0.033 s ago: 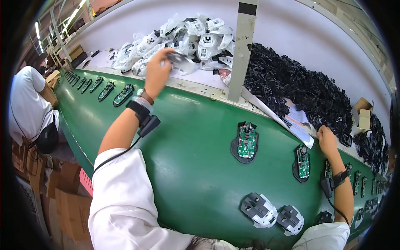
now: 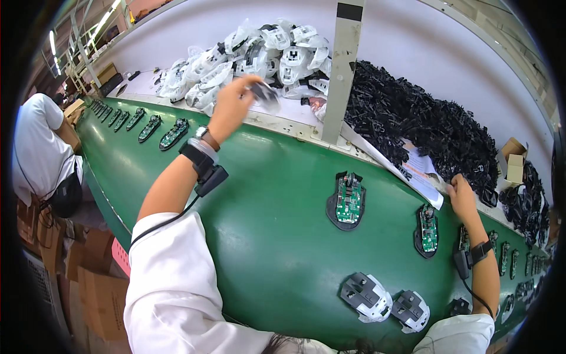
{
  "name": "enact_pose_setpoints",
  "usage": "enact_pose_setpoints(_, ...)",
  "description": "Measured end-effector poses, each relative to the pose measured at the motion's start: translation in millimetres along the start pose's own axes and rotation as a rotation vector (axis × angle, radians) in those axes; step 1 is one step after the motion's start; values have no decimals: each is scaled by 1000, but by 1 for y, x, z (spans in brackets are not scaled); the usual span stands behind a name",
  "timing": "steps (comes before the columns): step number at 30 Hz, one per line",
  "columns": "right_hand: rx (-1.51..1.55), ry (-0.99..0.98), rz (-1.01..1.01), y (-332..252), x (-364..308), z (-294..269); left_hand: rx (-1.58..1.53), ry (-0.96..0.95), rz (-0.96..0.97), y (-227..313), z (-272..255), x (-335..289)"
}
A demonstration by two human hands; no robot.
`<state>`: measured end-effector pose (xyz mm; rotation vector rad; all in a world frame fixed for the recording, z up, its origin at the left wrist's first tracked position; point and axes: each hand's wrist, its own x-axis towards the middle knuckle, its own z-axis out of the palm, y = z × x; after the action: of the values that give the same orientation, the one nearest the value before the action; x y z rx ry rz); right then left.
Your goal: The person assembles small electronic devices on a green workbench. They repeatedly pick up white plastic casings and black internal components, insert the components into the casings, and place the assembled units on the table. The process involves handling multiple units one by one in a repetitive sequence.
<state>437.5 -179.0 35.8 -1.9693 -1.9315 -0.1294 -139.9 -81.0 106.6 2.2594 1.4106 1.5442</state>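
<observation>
My left hand point(image 2: 231, 109) is raised in front of the heap of bagged white mouse shells point(image 2: 253, 56), its fingers closed on a grey and white mouse shell point(image 2: 266, 98) blurred by motion. At the shelf edge, beside a sheet of paper point(image 2: 421, 171) and the pile of small black plastic parts point(image 2: 413, 112), my right hand point(image 2: 463, 196) has its fingers bent together; what they hold, if anything, is hidden. Between my arms lie two mouse bases with green circuit boards, one nearer the middle point(image 2: 348, 203) and one by my right hand point(image 2: 427, 233).
Two grey and white mouse shells point(image 2: 367, 297) lie close to me. More mouse bases point(image 2: 174, 134) line the green belt point(image 2: 265, 253) on both sides. A metal post point(image 2: 342, 76) rises from the shelf. Someone in white point(image 2: 47, 153) sits at the left. An open carton point(image 2: 514, 165) stands far right.
My left hand has shifted slightly right and down, carrying the mouse shell with it. My right hand has barely moved.
</observation>
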Motion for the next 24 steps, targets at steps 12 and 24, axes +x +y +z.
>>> enact_pose_setpoints(12, 224, 267, -317, -31, 13, 6, 94, -760, 224, 139, -10, -69)
enact_pose_setpoints(24, 243, -47, 82, -21, 2, -16, 167, -779, -17, 111, -18, -118)
